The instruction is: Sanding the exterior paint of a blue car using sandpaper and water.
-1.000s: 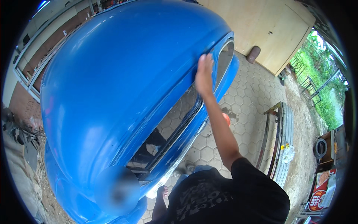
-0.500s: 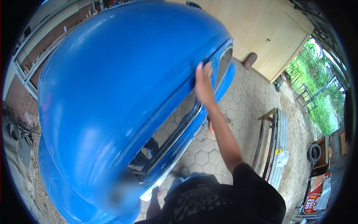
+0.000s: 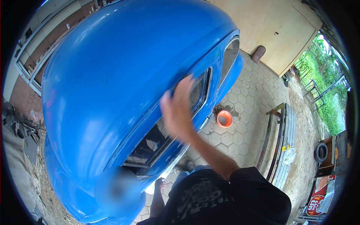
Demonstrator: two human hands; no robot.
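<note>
Right hand (image 3: 177, 109) splayed, motion-blurred, at roof edge (image 3: 139, 127) of blue car (image 3: 116, 71), side window (image 3: 148, 148) just below, contact unclear, left hand (image 3: 160, 184) low beside the car, grip impossible to tell, orange bucket (image 3: 225, 113) on hexagonal paving (image 3: 255, 84)

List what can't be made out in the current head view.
In the head view:
Right hand: motion-blurred; its palm side faces away.
Left hand: too small to read its grip.
Far side of the blue car: hidden by its roof.
Round patch: blurred, masking what lies beneath.
Orange bucket: contents too small to tell.
</note>
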